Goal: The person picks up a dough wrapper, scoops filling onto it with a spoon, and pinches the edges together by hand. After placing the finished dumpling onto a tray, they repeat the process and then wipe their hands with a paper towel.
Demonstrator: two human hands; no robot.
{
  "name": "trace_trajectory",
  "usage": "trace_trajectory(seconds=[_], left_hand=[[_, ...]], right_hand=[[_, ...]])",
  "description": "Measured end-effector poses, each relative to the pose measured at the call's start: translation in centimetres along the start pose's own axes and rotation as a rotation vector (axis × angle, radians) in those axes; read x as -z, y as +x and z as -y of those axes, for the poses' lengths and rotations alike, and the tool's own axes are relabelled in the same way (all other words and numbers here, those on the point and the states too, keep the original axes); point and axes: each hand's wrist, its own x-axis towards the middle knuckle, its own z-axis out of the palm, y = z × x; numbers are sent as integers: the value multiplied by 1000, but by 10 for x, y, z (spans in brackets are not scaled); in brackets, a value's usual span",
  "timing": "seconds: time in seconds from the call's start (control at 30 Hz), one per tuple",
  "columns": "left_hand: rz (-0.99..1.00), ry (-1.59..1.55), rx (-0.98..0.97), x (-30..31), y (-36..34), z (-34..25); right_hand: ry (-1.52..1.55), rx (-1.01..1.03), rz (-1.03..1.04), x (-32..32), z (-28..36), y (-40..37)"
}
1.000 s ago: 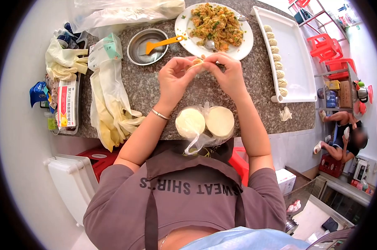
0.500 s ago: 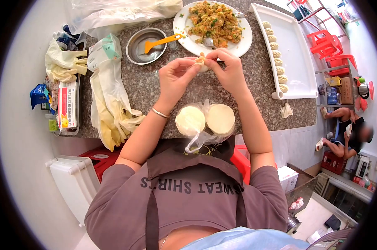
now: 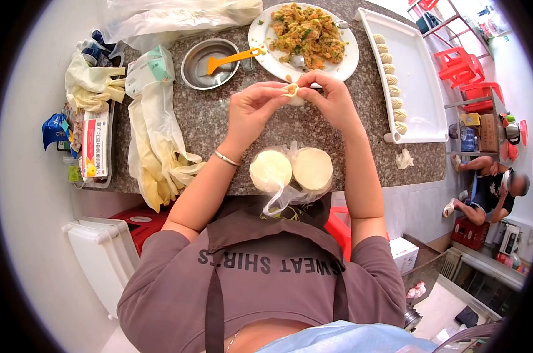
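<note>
Between my two hands is a dumpling (image 3: pixel 291 90), its wrapper folded around orange filling that still shows at the top. My left hand (image 3: pixel 257 107) pinches its left side. From the right, my right hand (image 3: pixel 327 100) pinches the wrapper edge with thumb and fingers. Just beyond stands a white plate (image 3: pixel 258 36) heaped with chopped filling (image 3: pixel 307 35), a spoon lying in it. Near my body, two stacks of round wrappers (image 3: pixel 312 169) sit in clear plastic. To the right, a white tray (image 3: pixel 422 88) holds a row of pleated dumplings (image 3: pixel 392 79).
A metal bowl (image 3: pixel 188 66) with an orange spatula (image 3: pixel 234 59) stands back left. Pale gloves (image 3: pixel 151 153) and a plastic bag (image 3: pixel 178 20) lie on the left. A crumpled tissue (image 3: pixel 404 159) is near the right edge. Farther right, a person (image 3: pixel 493 191) sits low.
The dumpling's opening has turned more towards me, showing more filling. Both hands have shifted slightly, still pinching the wrapper. The seated person's arm and head have moved.
</note>
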Motion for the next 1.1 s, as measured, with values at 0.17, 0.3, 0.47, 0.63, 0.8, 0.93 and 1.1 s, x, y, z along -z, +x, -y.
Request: trace_trajectory(seconds=[0.17, 0.3, 0.47, 0.63, 0.8, 0.93, 1.1], left_hand=[[-43, -24, 14, -1, -1, 1], [-116, 77, 104, 0, -2, -3], [-144, 22, 27, -4, 0, 0], [-80, 27, -25, 2, -1, 6], [-45, 45, -63, 0, -1, 6], [-81, 61, -29, -2, -3, 3], [-118, 26, 4, 0, -1, 3]], right_hand=[[-116, 122, -73, -9, 1, -1], [-181, 153, -115, -14, 5, -2], [-220, 232, -180, -18, 3, -1], [-96, 97, -90, -8, 1, -1], [-124, 125, -96, -8, 7, -1], [-176, 166, -150, -16, 5, -3], [-202, 223, -136, -18, 6, -2]])
